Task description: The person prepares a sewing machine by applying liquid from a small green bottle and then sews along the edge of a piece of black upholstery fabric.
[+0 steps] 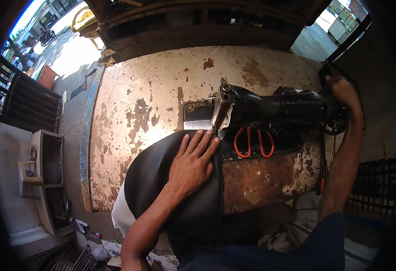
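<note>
A black sewing machine (270,106) stands on the worn table, its needle end at the left. Flat on a black piece of cloth or leather-like material (150,165), my left hand (191,165) has its fingers stretched toward the presser foot area. The material runs under the needle end and drapes over the near table edge; a white layer (120,214) shows beneath it. My right hand (344,92) is curled at the far side of the handwheel (335,123), its fingertips partly hidden. Orange-handled scissors (266,144) lie against the machine bed, blades hidden under the arm.
The table (162,81) has peeling pale paint and a blue left edge (91,140). Dark wooden furniture (198,38) stands beyond it. At the left are a pale open cabinet (49,180) and a dark slatted gate (26,97). A dark panel (383,104) rises close by my right arm.
</note>
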{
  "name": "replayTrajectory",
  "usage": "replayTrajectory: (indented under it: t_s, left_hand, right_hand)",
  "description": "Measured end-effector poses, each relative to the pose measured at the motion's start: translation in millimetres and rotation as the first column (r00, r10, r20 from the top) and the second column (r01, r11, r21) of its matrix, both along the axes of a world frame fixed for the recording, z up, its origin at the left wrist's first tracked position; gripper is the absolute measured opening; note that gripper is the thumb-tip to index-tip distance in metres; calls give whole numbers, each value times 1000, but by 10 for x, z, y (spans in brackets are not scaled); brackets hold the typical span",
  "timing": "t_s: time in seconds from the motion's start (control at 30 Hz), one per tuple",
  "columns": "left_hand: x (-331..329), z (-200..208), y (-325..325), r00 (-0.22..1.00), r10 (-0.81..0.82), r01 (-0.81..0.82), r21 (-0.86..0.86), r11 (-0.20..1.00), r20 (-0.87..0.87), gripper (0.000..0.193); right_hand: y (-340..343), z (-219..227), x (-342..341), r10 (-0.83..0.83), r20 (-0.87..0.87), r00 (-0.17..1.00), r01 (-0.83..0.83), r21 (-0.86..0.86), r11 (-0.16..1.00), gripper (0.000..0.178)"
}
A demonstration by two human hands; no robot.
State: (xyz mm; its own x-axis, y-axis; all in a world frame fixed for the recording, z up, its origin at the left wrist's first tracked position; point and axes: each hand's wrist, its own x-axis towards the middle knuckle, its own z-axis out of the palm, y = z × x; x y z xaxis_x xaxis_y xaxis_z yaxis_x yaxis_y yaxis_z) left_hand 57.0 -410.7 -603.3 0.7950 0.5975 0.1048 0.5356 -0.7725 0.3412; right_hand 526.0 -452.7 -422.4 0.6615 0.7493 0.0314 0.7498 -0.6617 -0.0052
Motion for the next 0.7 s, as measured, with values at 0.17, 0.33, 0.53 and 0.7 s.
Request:
replayTrajectory:
  t_s: [0.17,0.33,0.53,0.7]
  left_hand:
    - [-95,-24,-48,1000,28,-28,-18,999,-7,70]
    - [-36,15,6,1000,14,-14,0,1000,20,69]
    - [-13,6,-26,1000,10,-10,-1,1000,12,71]
    - [-82,-35,-9,1000,6,-6,22,1000,1,71]
  right_hand:
    - [-602,-145,-300,49,-153,987,2,321,947,49]
    - [-553,-122,-382,-30,-268,963,141,404,904,49]
    - [-902,-368,-1772,-62,91,994,-42,831,554,32]
    - [-155,-1280,-2372,273,-874,402,56,321,945,28]
